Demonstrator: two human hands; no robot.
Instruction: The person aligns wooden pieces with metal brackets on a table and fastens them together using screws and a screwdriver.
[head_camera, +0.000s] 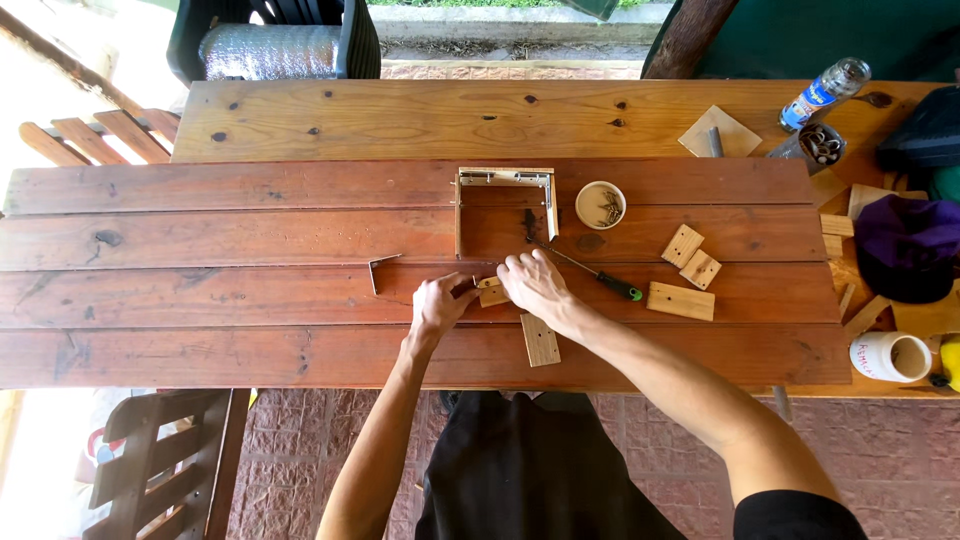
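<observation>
Just wood block (492, 293) between hands

Bright daylight, blown-out glare at left, sharp focus.

Blue-labelled clear bottle (826, 92) at table's far right

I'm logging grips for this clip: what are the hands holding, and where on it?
Both the left hand and right hand pinch a small wooden block at its opposite ends on the table.
</observation>
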